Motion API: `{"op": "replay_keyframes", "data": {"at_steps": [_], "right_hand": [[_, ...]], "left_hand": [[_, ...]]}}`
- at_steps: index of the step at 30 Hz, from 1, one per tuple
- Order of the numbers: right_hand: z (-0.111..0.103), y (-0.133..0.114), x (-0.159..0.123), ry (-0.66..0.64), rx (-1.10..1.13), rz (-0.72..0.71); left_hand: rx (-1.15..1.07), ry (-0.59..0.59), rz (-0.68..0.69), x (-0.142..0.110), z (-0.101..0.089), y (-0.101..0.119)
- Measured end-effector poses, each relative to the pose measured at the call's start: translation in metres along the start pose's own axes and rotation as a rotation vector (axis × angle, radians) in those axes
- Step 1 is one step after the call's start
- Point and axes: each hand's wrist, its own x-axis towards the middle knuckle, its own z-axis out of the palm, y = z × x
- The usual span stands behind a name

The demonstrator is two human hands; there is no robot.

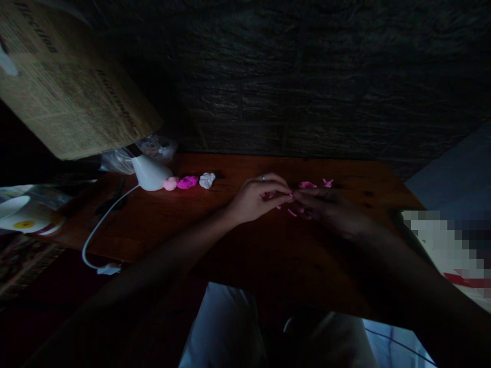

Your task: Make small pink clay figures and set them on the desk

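My left hand point(256, 198) and my right hand point(337, 210) meet over the wooden table, fingertips nearly touching. Between them is a small bit of pink modelling clay point(290, 196), pinched by the fingers of both hands; its shape is too small and dim to make out. Just behind my right fingers lies a flat pink clay piece point(307, 184), with a small branching pink piece point(327, 182) to its right. A thin pink strip point(292, 212) shows below the fingertips. Further left sit a light pink lump point(171, 183), a magenta lump point(187, 182) and a white lump point(207, 180).
A lamp with a newspaper-print shade point(88, 87) and white base point(151, 174) stands at the table's left end, its white cord point(86, 245) hanging over the front edge. Crumpled clear plastic point(163, 147) lies behind it. A white cup point(25, 213) is at far left. A dark wall backs the table.
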Motion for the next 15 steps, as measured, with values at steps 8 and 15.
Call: {"op": "replay_keyframes", "data": {"at_steps": [8,15], "right_hand": [[-0.0027,0.0032,-0.0016,-0.010,0.111,0.047],[-0.0025,0.0047,0.0003,-0.006,0.113,0.071]], "left_hand": [[-0.001,-0.018,0.005,-0.0014,0.0013,-0.0006],[0.010,-0.046,0.037,-0.0019,0.0007,0.0002]]}}
